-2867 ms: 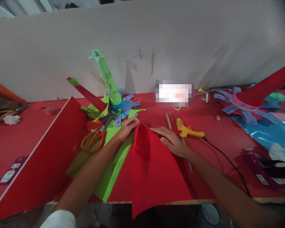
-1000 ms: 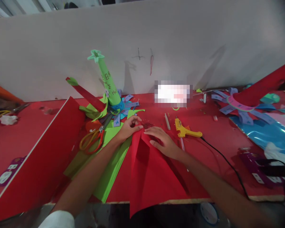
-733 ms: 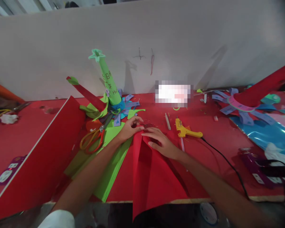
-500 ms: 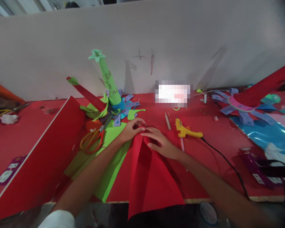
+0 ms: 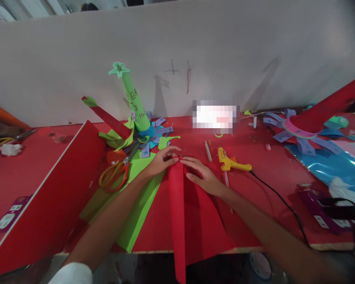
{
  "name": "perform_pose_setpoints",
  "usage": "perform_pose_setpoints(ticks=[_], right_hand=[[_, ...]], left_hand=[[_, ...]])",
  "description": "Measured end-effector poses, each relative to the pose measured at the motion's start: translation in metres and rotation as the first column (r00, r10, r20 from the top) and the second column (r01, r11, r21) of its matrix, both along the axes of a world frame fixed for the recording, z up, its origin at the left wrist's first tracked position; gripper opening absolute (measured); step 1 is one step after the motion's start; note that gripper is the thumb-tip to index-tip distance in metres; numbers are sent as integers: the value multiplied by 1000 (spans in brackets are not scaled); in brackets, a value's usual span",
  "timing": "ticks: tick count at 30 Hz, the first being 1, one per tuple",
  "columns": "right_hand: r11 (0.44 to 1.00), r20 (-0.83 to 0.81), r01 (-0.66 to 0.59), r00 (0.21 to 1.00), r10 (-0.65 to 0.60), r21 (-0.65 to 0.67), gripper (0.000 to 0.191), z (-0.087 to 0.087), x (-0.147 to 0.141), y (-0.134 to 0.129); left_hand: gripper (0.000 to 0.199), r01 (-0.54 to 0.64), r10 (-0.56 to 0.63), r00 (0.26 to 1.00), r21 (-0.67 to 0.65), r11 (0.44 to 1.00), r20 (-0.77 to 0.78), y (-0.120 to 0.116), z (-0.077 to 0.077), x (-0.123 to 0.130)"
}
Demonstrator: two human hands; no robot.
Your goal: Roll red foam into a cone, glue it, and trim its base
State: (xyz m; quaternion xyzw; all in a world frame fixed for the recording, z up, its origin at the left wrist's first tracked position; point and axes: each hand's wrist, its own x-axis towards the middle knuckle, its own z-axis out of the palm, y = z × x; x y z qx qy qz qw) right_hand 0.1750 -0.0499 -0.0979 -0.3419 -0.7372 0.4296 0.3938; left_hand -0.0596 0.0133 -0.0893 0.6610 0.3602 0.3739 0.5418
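Curled red sheet [image 5: 177, 205], underside hidden

Left hand [image 5: 161, 162] pinches its far end; right hand [image 5: 205, 177] touches, grip unclear from here.

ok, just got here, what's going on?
The left hand pinches the far end of a red sheet, with the right hand resting on it close by. The sheet is partly curled over, its near end past the table edge. Green sheets and scissors lie left, a yellow glue gun right.
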Motion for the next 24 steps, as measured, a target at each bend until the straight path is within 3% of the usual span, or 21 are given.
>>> perform_pose_setpoints(ticks=[10, 19, 24], right_hand=[[952, -237, -118, 970, 49, -284, 47, 15, 5, 0], [933, -226, -156, 971, 84, -324, 52, 24, 4, -3], [935, -230, -119, 972, 42, -333, 49, 21, 5, -1]], left_hand=[[49, -13, 17, 999, -86, 996, 45, 0, 2, -3], [48, -45, 47, 998, -59, 997, 30, 0, 4, -3], [48, -34, 38, 998, -83, 996, 51, 1, 1, -4]])
